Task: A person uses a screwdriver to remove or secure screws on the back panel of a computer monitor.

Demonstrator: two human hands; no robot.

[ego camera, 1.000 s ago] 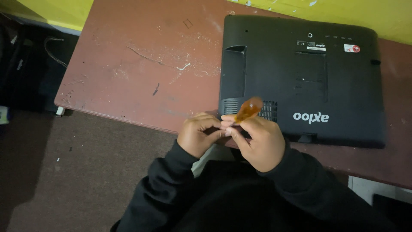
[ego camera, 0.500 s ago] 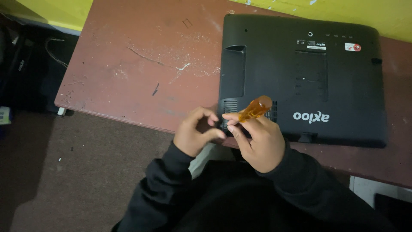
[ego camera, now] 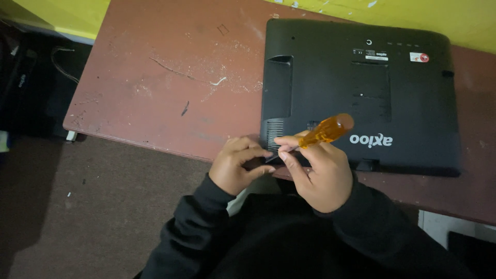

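Table point(ego camera: 155, 103) first, since it carries everything else: we see a worn reddish-brown top, scratched and flecked with pale marks, running from a dark floor on the left to a yellow wall at the back. On its right half lies a black laptop point(ego camera: 361, 93), flipped so its underside faces up, its long side running left to right and its near edge close to the table's front edge, just ahead of us. Our right hand point(ego camera: 318, 175) is closed around a screwdriver with a translucent orange handle point(ego camera: 326, 130); the handle rises up and to the right over the laptop's base, while the shaft slants down and to the left toward the near-left corner of the laptop, beside the vent slots. We cannot make out the tip itself, which is hidden among the fingers. Our left hand point(ego camera: 238, 165) sits just to the left of that corner, fingers curled and pinching at the same spot, touching or nearly touching the right hand's fingertips; whether it holds something small we cannot tell. Both hands are equally near that corner, which lies directly in front of them.
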